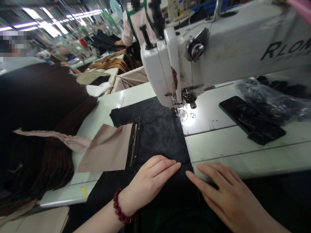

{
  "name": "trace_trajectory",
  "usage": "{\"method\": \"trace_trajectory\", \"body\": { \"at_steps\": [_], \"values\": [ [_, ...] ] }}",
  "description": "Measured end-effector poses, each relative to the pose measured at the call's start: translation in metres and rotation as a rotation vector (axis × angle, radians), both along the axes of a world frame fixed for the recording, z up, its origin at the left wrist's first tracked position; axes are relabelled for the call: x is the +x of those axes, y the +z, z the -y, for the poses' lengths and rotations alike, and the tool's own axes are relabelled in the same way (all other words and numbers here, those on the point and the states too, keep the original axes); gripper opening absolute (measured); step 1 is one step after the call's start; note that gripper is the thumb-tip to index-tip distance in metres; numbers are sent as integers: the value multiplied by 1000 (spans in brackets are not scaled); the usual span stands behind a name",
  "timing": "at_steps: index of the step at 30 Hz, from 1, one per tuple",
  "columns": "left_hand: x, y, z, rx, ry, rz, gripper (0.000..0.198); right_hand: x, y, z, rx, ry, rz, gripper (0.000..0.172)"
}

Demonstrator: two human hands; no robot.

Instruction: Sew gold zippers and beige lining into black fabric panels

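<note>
A black leather-like panel [160,136] lies on the table with its right edge under the presser foot of the sewing machine [165,71]. A brass zipper [133,145] and a pinkish-beige fabric piece [107,149] sit on its left part. My left hand [150,178], with a dark red bead bracelet [119,207] at the wrist, rests flat on the panel, fingers stretched toward its right edge. Just right of that edge is my right hand [223,187], its thumb and fingers apart. The thumb tip is at the panel's edge; whether it touches is unclear.
A dark phone [250,119] and a clear plastic bag [272,100] lie right of the needle. Tall stacks of dark brown pieces [43,123] stand at left. A ruler strip [218,157] runs along the table's front. Behind the machine, a person [138,26] works at another table.
</note>
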State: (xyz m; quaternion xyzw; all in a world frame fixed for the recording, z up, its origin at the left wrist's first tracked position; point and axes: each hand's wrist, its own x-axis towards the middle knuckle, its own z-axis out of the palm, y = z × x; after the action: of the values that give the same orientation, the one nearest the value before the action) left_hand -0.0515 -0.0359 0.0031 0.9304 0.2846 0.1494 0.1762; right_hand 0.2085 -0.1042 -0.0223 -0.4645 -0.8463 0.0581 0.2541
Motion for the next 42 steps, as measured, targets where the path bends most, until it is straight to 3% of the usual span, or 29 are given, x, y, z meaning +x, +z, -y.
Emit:
{"method": "trace_trajectory", "body": {
  "at_steps": [11,21,27,29,32,36,42],
  "values": [
    [2,4,2,49,-25,-31,44,0,1,-4,75,54,49,42],
    [8,8,-2,-38,8,-70,45,-8,-3,-8,21,72,21,41],
    [15,16,-11,-130,72,-123,33,-10,-6,-10,-4,49,31,40],
    [18,18,-20,-99,132,-173,31,-11,-6,-11,-12,36,38,40],
    [22,20,-38,-27,222,-294,44,-13,-4,-12,11,7,40,41],
    [25,20,-54,26,222,-465,56,-15,-4,-14,52,5,31,42],
    [29,6,-59,178,113,-298,43,-13,-5,-15,65,6,33,42]
  ]
}}
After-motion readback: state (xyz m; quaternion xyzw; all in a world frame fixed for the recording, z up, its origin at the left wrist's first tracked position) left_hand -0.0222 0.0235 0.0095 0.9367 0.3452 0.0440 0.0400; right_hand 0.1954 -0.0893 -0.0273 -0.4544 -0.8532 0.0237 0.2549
